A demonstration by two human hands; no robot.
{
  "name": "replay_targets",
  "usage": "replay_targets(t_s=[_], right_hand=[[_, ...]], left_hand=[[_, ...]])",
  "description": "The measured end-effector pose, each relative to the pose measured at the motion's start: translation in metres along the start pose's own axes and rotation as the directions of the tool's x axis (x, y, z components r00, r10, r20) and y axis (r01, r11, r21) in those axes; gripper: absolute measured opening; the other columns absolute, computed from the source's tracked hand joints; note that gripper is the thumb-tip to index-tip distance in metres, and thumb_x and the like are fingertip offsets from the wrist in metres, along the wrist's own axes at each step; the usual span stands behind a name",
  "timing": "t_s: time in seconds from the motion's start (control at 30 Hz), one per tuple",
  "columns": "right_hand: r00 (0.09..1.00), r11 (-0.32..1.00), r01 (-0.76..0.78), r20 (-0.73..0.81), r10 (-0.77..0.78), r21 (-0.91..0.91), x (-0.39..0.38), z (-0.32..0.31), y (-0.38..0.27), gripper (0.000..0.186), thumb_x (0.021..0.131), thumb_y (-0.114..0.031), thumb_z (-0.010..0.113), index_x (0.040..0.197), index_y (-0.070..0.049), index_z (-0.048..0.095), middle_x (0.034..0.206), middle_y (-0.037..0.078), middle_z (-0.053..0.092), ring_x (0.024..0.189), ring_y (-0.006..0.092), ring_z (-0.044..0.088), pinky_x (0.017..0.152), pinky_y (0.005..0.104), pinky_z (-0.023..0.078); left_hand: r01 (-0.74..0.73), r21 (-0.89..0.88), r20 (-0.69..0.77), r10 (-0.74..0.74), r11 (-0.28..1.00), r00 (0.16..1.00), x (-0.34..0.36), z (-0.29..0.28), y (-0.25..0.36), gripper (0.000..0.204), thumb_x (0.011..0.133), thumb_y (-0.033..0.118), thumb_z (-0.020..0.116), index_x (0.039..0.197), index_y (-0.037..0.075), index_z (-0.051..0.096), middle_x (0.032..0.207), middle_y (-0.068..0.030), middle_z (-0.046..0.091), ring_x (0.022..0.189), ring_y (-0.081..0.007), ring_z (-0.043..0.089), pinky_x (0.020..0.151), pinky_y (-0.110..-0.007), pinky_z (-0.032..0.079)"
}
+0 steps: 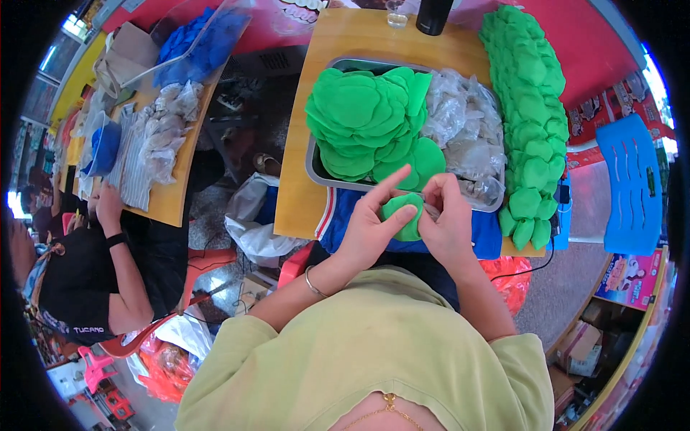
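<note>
My left hand holds a folded green cloth piece between thumb and fingers, its index finger raised. At the right edge of the piece, my right hand is closed in a pinch, with a small pale, translucent bit showing near its fingertips. Just beyond my hands, a heap of round green cloth discs fills the left of a metal tray. Small clear plastic packets with greyish contents lie in the tray's right side.
Folded green pieces are stacked in a long bank along the table's right side. A black bottle and a glass stand at the back. A blue chair is on the right. A co-worker sits at another table on the left.
</note>
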State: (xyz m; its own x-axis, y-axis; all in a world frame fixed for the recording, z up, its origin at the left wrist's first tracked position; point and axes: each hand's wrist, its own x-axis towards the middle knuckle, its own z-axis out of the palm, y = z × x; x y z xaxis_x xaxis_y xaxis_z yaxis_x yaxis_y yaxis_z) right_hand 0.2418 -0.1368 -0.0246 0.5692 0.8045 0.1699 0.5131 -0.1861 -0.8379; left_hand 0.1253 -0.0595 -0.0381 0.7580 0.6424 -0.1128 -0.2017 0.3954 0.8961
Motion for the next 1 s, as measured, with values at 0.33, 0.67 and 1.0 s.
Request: replay_targets(t_s=[0.33, 0.67, 1.0], right_hand=[[0.946, 0.859, -0.304, 0.239, 0.220, 0.413, -0.005, -0.003, 0.023, 0.022, 0.076, -0.005, 0.063, 0.090, -0.004, 0.045, 0.073, -0.001, 0.046, 0.067, 0.0077, 0.046, 0.059, 0.0226, 0.039], [0.974, 0.898, -0.208, 0.170, 0.152, 0.388, -0.011, -0.007, 0.020, 0.024, 0.077, -0.006, 0.063, 0.095, -0.005, 0.047, 0.075, -0.002, 0.051, 0.065, 0.0056, 0.049, 0.057, 0.0201, 0.039], [0.844, 0.943, 0.291, 0.421, -0.332, 0.160, -0.002, -0.034, -0.004, 0.046, 0.062, -0.003, 0.075, 0.103, -0.009, 0.055, 0.123, 0.011, 0.047, 0.109, 0.0276, 0.051, 0.087, 0.0353, 0.046]], left_hand=[[0.060, -0.127, 0.039, -0.056, 0.990, 0.998, -0.002, -0.004, -0.016, 0.021, 0.082, 0.010, 0.064, 0.100, 0.004, 0.054, 0.094, -0.0016, 0.058, 0.086, -0.0064, 0.054, 0.073, -0.022, 0.045], [0.136, -0.230, 0.034, -0.131, 0.964, 0.991, 0.005, -0.009, -0.017, 0.018, 0.087, 0.010, 0.059, 0.102, 0.005, 0.050, 0.092, -0.0014, 0.057, 0.083, -0.0065, 0.055, 0.068, -0.020, 0.047], [0.487, -0.356, 0.316, -0.388, 0.797, 0.866, 0.014, -0.022, 0.000, 0.024, 0.094, 0.022, 0.046, 0.113, 0.008, 0.046, 0.099, -0.0023, 0.055, 0.088, -0.0082, 0.057, 0.066, -0.023, 0.051]])
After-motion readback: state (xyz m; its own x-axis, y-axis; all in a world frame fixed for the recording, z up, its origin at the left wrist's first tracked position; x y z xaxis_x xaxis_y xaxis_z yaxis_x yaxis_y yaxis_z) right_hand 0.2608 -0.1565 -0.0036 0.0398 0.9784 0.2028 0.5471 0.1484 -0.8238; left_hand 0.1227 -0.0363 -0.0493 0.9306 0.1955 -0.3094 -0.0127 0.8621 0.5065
